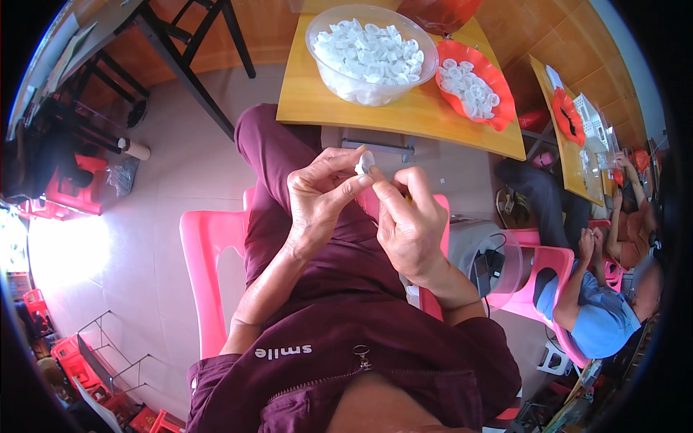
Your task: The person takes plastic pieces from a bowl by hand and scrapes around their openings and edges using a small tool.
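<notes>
Wooden table [317, 108], upper centre of the frame: it carries a large clear plastic bowl [372, 54] heaped with small white plastic caps, and to the bowl's right, just beside it, a red scalloped dish [498, 101] holding a smaller lot of the same white pieces. A red bag [437, 11] sits at the top edge behind both; its contents cannot be told. No label or sign is legible on any of these containers.

A second wooden table [570, 162], upper right, bears another red dish [569, 115] and a white gridded tray [595, 126]. A co-worker in a blue shirt [595, 317] sits on a pink chair at the right edge, hands together at the lap.

Left hand [317, 198], centre of the frame: thumb and forefinger closed together on a small white cap [363, 163], held above the lap and below the table edge. Right hand [408, 220]: forefinger and thumb tips pressed against the same piece from the right side. Both hands thus grip the one cap between them.

Judgement: the step in hand appears to be fitting or working a single cap by fingertip. The next move calls for a steady pinch from one hand while the other releases, since the piece is small and easily dropped onto the lap.
</notes>
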### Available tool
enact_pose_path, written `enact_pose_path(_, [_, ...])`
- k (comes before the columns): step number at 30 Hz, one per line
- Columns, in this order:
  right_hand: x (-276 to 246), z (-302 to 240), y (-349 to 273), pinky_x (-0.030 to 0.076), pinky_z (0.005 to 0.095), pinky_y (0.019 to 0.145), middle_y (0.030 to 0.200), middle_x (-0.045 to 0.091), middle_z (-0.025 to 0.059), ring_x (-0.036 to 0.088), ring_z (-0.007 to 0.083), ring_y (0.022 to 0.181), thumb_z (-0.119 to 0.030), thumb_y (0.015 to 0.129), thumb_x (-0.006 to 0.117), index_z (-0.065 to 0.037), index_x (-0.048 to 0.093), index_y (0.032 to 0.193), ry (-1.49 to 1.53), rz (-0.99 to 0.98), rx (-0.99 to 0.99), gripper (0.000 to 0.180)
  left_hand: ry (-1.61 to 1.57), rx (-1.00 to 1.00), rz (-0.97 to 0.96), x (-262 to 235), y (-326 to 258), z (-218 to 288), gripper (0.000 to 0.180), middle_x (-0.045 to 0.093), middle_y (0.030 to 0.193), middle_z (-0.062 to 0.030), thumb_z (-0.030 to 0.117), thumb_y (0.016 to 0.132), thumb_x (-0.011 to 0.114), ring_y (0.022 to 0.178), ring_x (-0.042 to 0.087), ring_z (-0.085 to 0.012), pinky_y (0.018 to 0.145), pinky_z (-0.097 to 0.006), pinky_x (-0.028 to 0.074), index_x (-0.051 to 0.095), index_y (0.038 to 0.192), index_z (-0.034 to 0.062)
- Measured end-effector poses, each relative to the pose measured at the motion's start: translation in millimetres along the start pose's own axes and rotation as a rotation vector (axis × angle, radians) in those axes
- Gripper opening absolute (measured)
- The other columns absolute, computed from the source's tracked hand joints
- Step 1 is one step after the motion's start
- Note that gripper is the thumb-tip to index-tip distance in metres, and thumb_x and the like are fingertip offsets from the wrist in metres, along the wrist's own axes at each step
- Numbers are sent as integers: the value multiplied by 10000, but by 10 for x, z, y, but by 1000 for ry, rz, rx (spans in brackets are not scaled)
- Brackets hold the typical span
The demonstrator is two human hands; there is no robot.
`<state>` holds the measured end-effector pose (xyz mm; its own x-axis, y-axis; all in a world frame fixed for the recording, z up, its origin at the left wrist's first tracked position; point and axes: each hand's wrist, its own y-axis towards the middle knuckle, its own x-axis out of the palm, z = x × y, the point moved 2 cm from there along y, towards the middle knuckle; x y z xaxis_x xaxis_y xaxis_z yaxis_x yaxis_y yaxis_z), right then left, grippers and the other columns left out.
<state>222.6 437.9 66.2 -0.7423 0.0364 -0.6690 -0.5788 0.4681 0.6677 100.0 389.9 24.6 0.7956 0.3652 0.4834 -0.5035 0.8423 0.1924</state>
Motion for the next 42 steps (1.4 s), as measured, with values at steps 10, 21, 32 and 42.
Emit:
enact_pose_path(10, [-49,124,-3,404,281,448,736,486,32,518,149,530,71,665,646,-92,673,1012,148,57,83,385,-284,-183,14,-77,45,-78,350,630,1047,-111,-38,764,666,935,613,-163,862,-302,502,589,1105,-20])
enact_pose_path(21, [46,108,-6,413,280,453,744,495,36,519,154,547,61,660,654,-107,663,1054,189,84,14,429,-330,-132,-27,-50,19,-84,344,609,1092,-149,-56,737,679,997,598,-202,889,-333,497,602,1067,0])
enact_pose_path(32, [59,70,-7,429,279,455,758,502,54,536,164,563,57,650,645,-91,657,1076,125,129,-48,452,-361,-81,-1,-16,-8,-56,312,614,1082,-130,-81,730,677,962,608,-176,860,-298,503,616,1027,-7])
enact_pose_path(42, [84,67,10,408,262,458,745,479,55,506,146,526,164,603,601,-68,676,1041,97,175,-69,502,-335,-49,16,15,-13,-30,304,611,1087,-129,-86,729,677,960,607,-175,860,-300,502,620,1017,-6])
